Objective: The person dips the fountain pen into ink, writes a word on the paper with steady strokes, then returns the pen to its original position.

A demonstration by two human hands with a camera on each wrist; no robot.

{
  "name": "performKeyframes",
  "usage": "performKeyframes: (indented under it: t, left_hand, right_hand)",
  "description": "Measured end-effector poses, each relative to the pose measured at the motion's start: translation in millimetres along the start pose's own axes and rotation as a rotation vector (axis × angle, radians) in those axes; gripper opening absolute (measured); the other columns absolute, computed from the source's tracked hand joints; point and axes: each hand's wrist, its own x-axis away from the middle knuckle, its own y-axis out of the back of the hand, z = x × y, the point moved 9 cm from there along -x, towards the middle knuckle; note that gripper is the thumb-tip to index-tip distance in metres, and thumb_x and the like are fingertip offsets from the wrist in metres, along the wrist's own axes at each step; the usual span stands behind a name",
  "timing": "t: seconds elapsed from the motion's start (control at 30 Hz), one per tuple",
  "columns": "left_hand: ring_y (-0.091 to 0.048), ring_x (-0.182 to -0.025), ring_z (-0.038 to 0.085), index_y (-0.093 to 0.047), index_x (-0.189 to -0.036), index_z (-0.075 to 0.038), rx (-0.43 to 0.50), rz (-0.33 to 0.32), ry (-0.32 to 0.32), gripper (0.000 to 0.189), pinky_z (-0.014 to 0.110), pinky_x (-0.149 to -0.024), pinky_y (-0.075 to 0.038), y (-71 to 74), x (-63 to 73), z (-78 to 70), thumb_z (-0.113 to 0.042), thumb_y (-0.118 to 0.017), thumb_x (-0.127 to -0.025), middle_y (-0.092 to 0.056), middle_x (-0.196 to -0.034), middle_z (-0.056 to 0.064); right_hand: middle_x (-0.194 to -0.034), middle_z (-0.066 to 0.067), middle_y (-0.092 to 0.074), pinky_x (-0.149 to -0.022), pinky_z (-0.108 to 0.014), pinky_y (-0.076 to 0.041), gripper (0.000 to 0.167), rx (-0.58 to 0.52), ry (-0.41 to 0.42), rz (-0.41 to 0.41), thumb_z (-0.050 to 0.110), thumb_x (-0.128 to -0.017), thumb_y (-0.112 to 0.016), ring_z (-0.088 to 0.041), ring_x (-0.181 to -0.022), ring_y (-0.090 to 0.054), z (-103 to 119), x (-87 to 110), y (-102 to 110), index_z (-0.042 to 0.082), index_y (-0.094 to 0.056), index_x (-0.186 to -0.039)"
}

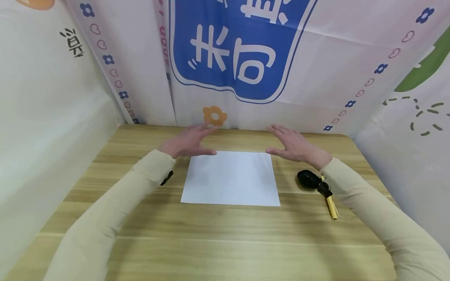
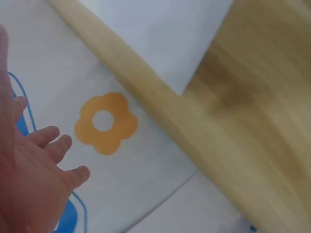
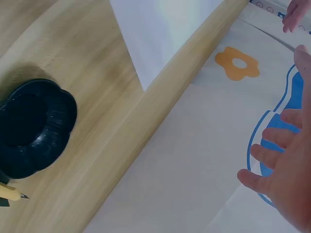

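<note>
A blank white sheet of paper [image 1: 230, 179] lies flat on the wooden table. My left hand [image 1: 190, 141] hovers by its far left corner, fingers extended and thumb apart, holding nothing. Mirroring it at the far right corner, my right hand [image 1: 293, 145] is spread in the same way, also without anything in it. Both palms face inward across the sheet. In the left wrist view, part of the left hand [image 2: 36, 179] shows beyond the table edge. The right wrist view has the right hand [image 3: 286, 155] with its fingers apart.
Right of the paper sits a black, scalloped dish [image 3: 36, 128]. A yellow pencil [image 1: 331, 207] lies beside it, partly hidden by a black piece at the right wrist. Printed white cloth [image 1: 140, 58] hangs behind the table and along both sides.
</note>
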Motion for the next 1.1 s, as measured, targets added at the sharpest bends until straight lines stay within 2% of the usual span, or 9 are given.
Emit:
performKeyframes:
  t: [0.1,0.27,0.37,0.53,0.67,0.87,1.1]
  left_hand:
    - [-0.019,-0.145,0.037,-0.022,-0.152,-0.024,0.013,0.019,0.024,0.087,0.057,-0.115,-0.019,-9.9,7.9,9.7,-0.06,-0.061,-0.083,-0.011,-0.16,0.013]
    - [-0.026,-0.141,0.04,-0.03,-0.15,-0.017,0.052,0.09,0.059,0.083,0.057,-0.111,-0.027,-34.1,15.6,21.3,-0.052,-0.065,-0.083,-0.022,-0.155,0.02]
    - [-0.029,-0.139,0.042,-0.034,-0.148,-0.013,0.066,0.118,0.054,0.082,0.056,-0.11,-0.029,-47.8,19.9,24.7,-0.05,-0.067,-0.082,-0.025,-0.153,0.024]
    - [-0.03,-0.138,0.044,-0.037,-0.146,-0.014,0.071,0.138,0.057,0.082,0.057,-0.109,-0.03,-66.7,28.5,32.1,-0.049,-0.071,-0.08,-0.026,-0.152,0.026]
    - [-0.028,-0.138,0.045,-0.039,-0.145,-0.012,0.054,0.131,0.063,0.083,0.058,-0.109,-0.029,-75.2,33.6,38.0,-0.048,-0.072,-0.078,-0.027,-0.151,0.027]
    - [-0.027,-0.138,0.046,-0.042,-0.142,-0.007,0.041,0.138,0.042,0.081,0.057,-0.111,-0.027,-84.5,35.5,37.4,-0.046,-0.073,-0.078,-0.03,-0.15,0.026]
    - [-0.022,-0.141,0.044,-0.036,-0.145,-0.006,0.056,0.178,0.043,0.085,0.055,-0.113,-0.024,-97.3,36.9,39.6,-0.047,-0.071,-0.08,-0.019,-0.154,0.025]
  right_hand:
    - [-0.154,-0.023,-0.025,-0.109,-0.063,-0.024,0.078,-0.003,0.005,-0.009,0.051,-0.094,-0.05,-0.044,-0.139,-0.028,0,6.4,-1,0.004,-0.023,-0.15]
    - [-0.148,-0.025,-0.035,-0.108,-0.058,-0.03,0.07,0.007,0.019,-0.04,0.041,-0.095,-0.053,-0.044,-0.133,-0.038,-8,25.6,-8,-0.001,-0.03,-0.146]
    - [-0.146,-0.026,-0.037,-0.107,-0.059,-0.031,0.068,0.0,0.019,-0.048,0.037,-0.095,-0.055,-0.046,-0.13,-0.04,-13,38.4,-15,-0.003,-0.032,-0.144]
    - [-0.142,-0.028,-0.042,-0.104,-0.059,-0.035,0.066,-0.032,-0.003,-0.061,0.037,-0.095,-0.054,-0.047,-0.126,-0.045,-23,63.8,-28,-0.005,-0.034,-0.142]
    - [-0.138,-0.029,-0.046,-0.101,-0.058,-0.037,0.062,-0.069,-0.038,-0.085,0.033,-0.096,-0.054,-0.046,-0.123,-0.047,-36,89.2,-36,-0.006,-0.036,-0.14]
    - [-0.137,-0.029,-0.046,-0.1,-0.059,-0.037,0.06,-0.117,-0.113,-0.12,0.031,-0.096,-0.055,-0.047,-0.124,-0.045,-56,131.2,-48,-0.007,-0.038,-0.139]
    - [-0.139,-0.032,-0.041,-0.098,-0.062,-0.035,0.063,-0.182,-0.226,-0.121,0.032,-0.097,-0.052,-0.05,-0.125,-0.041,-77,166.8,-61,-0.008,-0.034,-0.141]
